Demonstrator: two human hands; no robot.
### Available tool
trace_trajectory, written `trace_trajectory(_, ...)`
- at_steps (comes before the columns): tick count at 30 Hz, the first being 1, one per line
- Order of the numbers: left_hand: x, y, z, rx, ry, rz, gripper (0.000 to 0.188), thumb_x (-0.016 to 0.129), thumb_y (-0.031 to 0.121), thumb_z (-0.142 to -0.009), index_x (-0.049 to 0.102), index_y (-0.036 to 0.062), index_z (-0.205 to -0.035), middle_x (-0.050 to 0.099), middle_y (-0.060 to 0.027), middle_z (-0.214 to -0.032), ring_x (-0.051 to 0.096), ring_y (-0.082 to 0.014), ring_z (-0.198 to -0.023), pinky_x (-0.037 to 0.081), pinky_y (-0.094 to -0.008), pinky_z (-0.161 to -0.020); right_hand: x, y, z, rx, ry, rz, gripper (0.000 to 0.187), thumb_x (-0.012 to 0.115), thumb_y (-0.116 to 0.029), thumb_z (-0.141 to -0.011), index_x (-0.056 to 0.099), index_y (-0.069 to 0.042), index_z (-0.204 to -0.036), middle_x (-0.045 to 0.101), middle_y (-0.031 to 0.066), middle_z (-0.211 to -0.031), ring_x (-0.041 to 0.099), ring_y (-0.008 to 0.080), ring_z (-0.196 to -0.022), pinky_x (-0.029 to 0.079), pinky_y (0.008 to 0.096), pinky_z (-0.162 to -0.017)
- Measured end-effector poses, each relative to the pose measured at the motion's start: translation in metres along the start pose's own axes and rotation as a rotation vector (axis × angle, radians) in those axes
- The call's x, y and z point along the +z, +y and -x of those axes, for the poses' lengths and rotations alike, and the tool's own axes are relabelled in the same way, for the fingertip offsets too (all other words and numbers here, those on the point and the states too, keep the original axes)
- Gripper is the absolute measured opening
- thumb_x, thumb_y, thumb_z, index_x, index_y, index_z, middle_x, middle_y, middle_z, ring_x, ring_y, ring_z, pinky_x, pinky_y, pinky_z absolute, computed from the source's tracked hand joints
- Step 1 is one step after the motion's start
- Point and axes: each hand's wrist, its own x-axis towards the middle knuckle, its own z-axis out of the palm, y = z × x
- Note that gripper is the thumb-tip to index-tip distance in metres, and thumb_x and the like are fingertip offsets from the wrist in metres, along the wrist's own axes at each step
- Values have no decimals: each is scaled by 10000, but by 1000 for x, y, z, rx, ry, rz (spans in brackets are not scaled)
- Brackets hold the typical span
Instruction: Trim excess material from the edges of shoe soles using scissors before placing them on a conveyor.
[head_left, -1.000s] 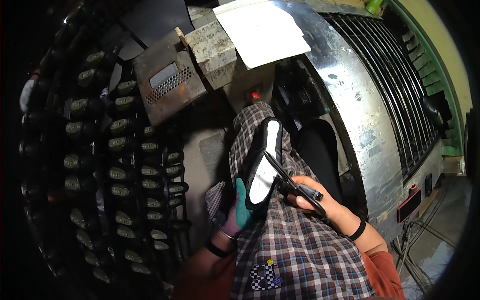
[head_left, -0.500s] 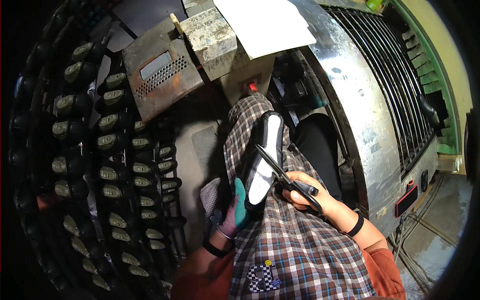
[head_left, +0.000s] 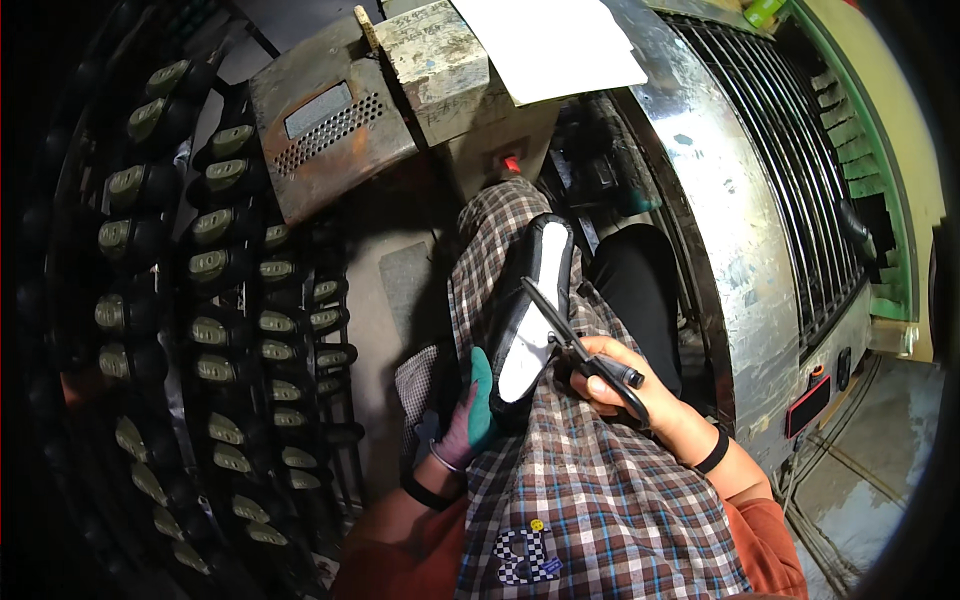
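A black shoe upper [head_left: 512, 335] lies bottom up across my lap, its white sole side [head_left: 524, 366] facing me and its narrower end pointing away. At its near left edge, my left hand [head_left: 474, 412], in a green and purple glove, grips the shoe; the thumb shows along the side and the other fingers are hidden. My right hand [head_left: 622, 372] is bare and closed around long dark scissors [head_left: 556, 320]. Their slim blades lie slantwise over the white sole side, and the handles stick out past my palm. Whether the tips touch it I cannot tell.
Racks of black shoes or lasts [head_left: 212, 272] fill the left side. A rusty perforated metal box [head_left: 335, 130] and a worn metal block with white sheets [head_left: 550, 50] stand ahead. To the right is a metal machine [head_left: 735, 210] with a barred conveyor [head_left: 770, 130].
The view has shifted slightly. Both hands keep their hold, and the scissors still lie across the shoe, with hardly any movement between them.
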Motion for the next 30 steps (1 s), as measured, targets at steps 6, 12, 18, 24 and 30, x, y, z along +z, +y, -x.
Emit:
trace_trajectory(6, -5, 1, 4, 19, 95, 39, 738, 286, 596, -965, 312, 43, -1453, 436, -91, -1429, 440, -179, -1293, 306, -313, -1122, -14, -25, 7, -473, 222, 1466, 562, 747, -90, -647, 578, -86, -1183, 603, 125, -861, 632, 299, -727, 515, 378, -629)
trace_trajectory(12, 8, 18, 10, -107, -79, 153, 758, 321, 606, -951, 304, 42, -1457, 431, -101, -1432, 445, -193, -1293, 315, -336, -1121, -13, -49, 15, -294, 62, 1962, 758, 742, -85, -547, 538, -166, -1272, 519, 85, -840, 599, 266, -670, 503, 358, -560)
trace_trajectory(18, 13, 23, 22, 119, -4, -279, 772, 348, 610, -947, 257, 53, -1475, 421, -82, -1436, 422, -176, -1307, 293, -334, -1128, -17, -61, 0, -346, -57, 2086, 765, 744, -85, -547, 540, -188, -1278, 516, 84, -836, 590, 251, -649, 503, 351, -572)
trace_trajectory(24, -21, 8, 12, 40, 39, -195, 767, 341, 601, -955, 209, 67, -1489, 403, -70, -1447, 421, -174, -1303, 312, -328, -1112, -40, -25, -14, -210, -56, 1118, 640, 707, -60, -583, 585, -109, -1209, 594, 102, -788, 625, 307, -715, 509, 414, -642)
trace_trajectory(30, 9, 35, 21, -79, -228, -113, 736, 270, 543, -994, 50, 73, -1515, 320, -83, -1494, 380, -178, -1325, 251, -321, -1136, -8, -46, 6, -314, -50, 1873, 653, 726, -107, -593, 576, -146, -1228, 546, 92, -796, 607, 267, -669, 508, 373, -584)
